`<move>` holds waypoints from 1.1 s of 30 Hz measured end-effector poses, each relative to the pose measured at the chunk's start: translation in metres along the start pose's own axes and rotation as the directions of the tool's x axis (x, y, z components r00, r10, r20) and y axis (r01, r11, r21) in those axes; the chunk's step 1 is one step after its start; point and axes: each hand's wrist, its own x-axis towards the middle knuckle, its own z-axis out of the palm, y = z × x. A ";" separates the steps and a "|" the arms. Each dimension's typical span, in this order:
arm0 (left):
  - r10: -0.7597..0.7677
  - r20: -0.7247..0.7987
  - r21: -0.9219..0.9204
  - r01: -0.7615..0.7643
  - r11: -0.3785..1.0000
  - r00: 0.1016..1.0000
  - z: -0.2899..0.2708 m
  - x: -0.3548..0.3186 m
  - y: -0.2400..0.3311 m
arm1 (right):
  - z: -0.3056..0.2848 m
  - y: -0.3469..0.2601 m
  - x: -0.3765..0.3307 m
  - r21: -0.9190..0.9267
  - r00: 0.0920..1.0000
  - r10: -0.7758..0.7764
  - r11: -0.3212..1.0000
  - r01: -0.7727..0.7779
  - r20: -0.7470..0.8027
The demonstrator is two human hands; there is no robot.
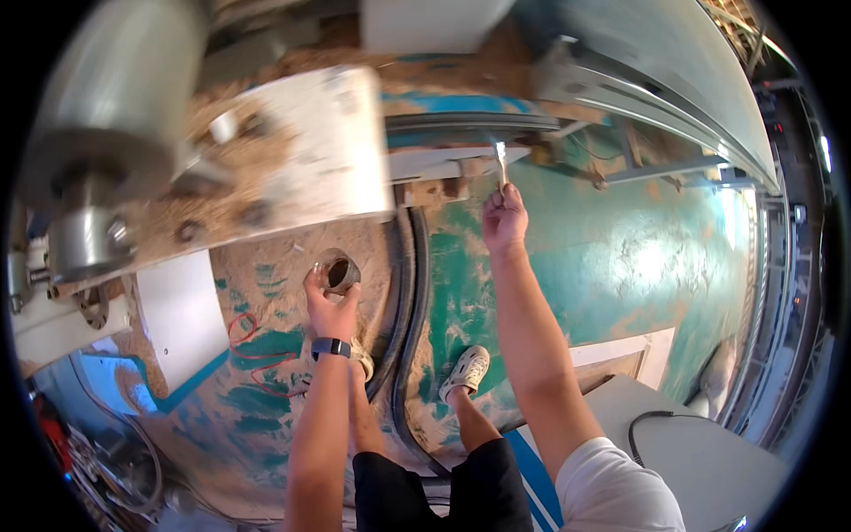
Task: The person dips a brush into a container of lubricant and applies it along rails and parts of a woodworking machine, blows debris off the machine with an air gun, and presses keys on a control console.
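My left hand (pixel 331 309) is wrapped round a small, round, open-topped cup (pixel 338 269) with a dark inside. Whatever the cup contains is too dark to make out. With my arm stretched forward, my right hand (pixel 505 220) grips a slim brush (pixel 502 164) by its lower end. The brush points up, its pale, bright tip close to the end of a dark rail (pixel 470 122); I cannot tell whether they touch. A pale, dust-covered machine plate (pixel 350 151) lies beyond my left hand.
A large metal spindle (pixel 111 115) hangs at the far left. Thick black hoses (pixel 408 301) run across the dusty green floor (pixel 612 257) between my feet. A red cord (pixel 257 356) lies to the left. A grey cabinet top (pixel 683 443) stands at the near right, a metal beam (pixel 656 106) at the far right.
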 end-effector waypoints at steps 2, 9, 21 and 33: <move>-0.001 0.084 0.070 -0.005 0.998 0.996 0.030 -0.014 0.012 | -0.021 -0.049 -0.009 -0.147 0.998 -0.007 0.989 -0.002 -0.055; 0.271 0.225 0.238 -0.323 0.916 0.936 0.109 -0.046 0.081 | -0.020 -0.165 -0.111 -0.835 0.997 0.004 0.547 -0.064 -0.074; 0.635 0.422 0.373 -0.762 0.529 0.647 0.126 -0.048 0.123 | 0.086 -0.154 -0.144 -0.485 0.674 0.223 -0.542 0.686 0.705; 0.528 0.128 0.387 -0.532 0.753 0.840 0.120 0.012 0.159 | 0.095 -0.112 -0.113 -0.808 0.999 -0.005 0.588 0.035 0.040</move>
